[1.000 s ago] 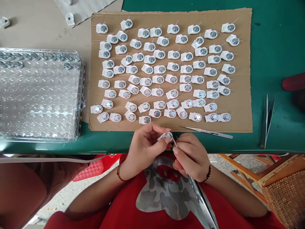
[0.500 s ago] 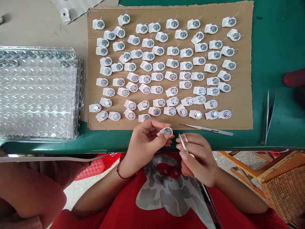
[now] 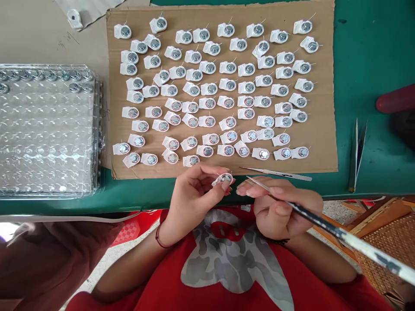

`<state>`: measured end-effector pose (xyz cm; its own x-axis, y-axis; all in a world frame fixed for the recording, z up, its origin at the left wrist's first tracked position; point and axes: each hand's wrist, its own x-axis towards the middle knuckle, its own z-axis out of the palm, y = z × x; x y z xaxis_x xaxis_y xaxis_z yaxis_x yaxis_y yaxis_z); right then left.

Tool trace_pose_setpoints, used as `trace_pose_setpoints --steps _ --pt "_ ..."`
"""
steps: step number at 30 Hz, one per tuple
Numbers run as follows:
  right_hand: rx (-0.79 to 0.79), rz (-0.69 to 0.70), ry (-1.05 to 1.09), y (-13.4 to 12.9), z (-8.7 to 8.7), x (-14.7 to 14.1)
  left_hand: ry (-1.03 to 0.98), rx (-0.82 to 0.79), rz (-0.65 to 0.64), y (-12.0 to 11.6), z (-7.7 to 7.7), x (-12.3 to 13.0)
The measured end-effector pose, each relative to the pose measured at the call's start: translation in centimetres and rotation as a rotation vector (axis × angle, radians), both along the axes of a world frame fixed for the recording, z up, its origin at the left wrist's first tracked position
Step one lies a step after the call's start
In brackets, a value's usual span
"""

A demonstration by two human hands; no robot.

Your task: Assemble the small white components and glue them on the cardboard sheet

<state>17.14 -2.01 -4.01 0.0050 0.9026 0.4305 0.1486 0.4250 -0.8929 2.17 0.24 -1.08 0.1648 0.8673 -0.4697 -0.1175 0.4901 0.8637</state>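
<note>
My left hand (image 3: 194,201) pinches a small round silver-faced part with a white tab (image 3: 225,178) between thumb and fingers, just past the front edge of the cardboard. To its right, my right hand (image 3: 288,203) is closed around a long slim tool (image 3: 319,224) with a pale pointed tip and a dark, white-patched shaft; its exact kind is unclear. The tip points left toward the held part, with a small gap between them. Many similar round parts lie in loose rows on the cardboard sheet (image 3: 324,142), most with a thin wire sticking out.
Tweezers (image 3: 275,173) lie along the cardboard's front edge. Another pair of tweezers (image 3: 356,155) lies to the right on the green tabletop (image 3: 353,65), near a red object (image 3: 395,103). At left, a clear plastic tray (image 3: 45,142) holds silver pieces in its top rows.
My right hand has turned, swinging the tool's rear end up and out to the right. My left hand keeps its hold on the part. The whole view has shifted slightly.
</note>
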Motion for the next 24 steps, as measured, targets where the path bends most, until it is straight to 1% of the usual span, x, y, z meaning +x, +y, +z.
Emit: trace_pose_setpoints --steps 2,3,5,10,13,15,17,19,22,24 --pt "0.008 -0.072 0.269 0.4 0.3 -0.8 0.018 0.011 -0.002 0.0 0.0 0.0" --pt "0.010 -0.089 0.354 0.5 0.4 -1.2 0.027 0.017 -0.003 0.0 0.0 0.1" --pt "-0.001 -0.086 0.401 0.7 0.4 -1.6 0.044 0.028 -0.002 0.0 0.0 0.1" --pt "-0.042 -0.013 0.373 0.4 0.1 -1.3 0.091 0.090 -0.017 0.0 0.0 0.2" --pt "-0.038 -0.010 0.307 0.3 -0.2 -0.9 0.088 0.121 -0.010 0.0 0.0 0.3" --pt "0.003 -0.031 0.275 0.5 -0.4 -0.8 0.086 0.131 0.005 0.0 0.0 0.3" --pt "0.066 -0.084 0.247 0.8 -0.6 -0.9 0.083 0.135 0.015 0.0 0.0 0.4" --pt "0.093 -0.113 0.237 1.1 -0.7 -1.0 0.081 0.130 0.020 -0.1 0.0 0.5" --pt "0.091 -0.126 0.246 1.1 -0.5 -1.1 0.077 0.106 0.018 -0.1 0.0 0.5" --pt "0.026 -0.145 0.152 0.9 -0.3 -0.9 0.071 0.098 0.021 -0.1 0.0 0.5"
